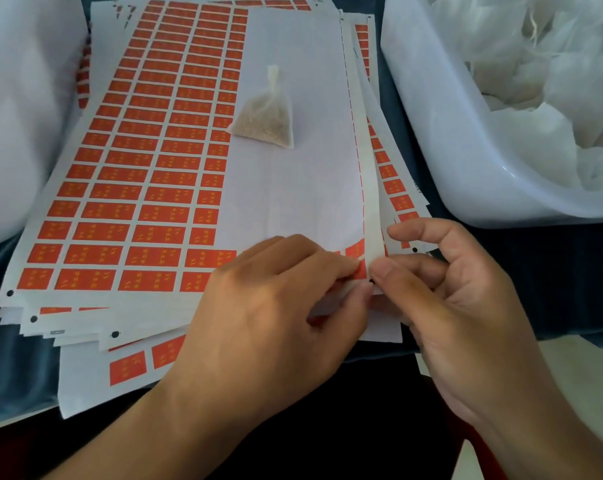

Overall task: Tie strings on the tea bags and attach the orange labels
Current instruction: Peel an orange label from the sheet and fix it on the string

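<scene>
Lower centre of frame: my left hand and right hand pinch an orange label at the near edge of the label sheet. The tea bag lies well above my fingertips, at centre, on bare white backing.

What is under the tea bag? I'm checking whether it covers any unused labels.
The tea bag lies on a peeled white area of the top label sheet, beside orange labels. Directly beneath it is hidden.

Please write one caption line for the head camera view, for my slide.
Both hands, left and right, pinch an orange label at the sheet's near edge; one tea bag lies beyond.
</scene>
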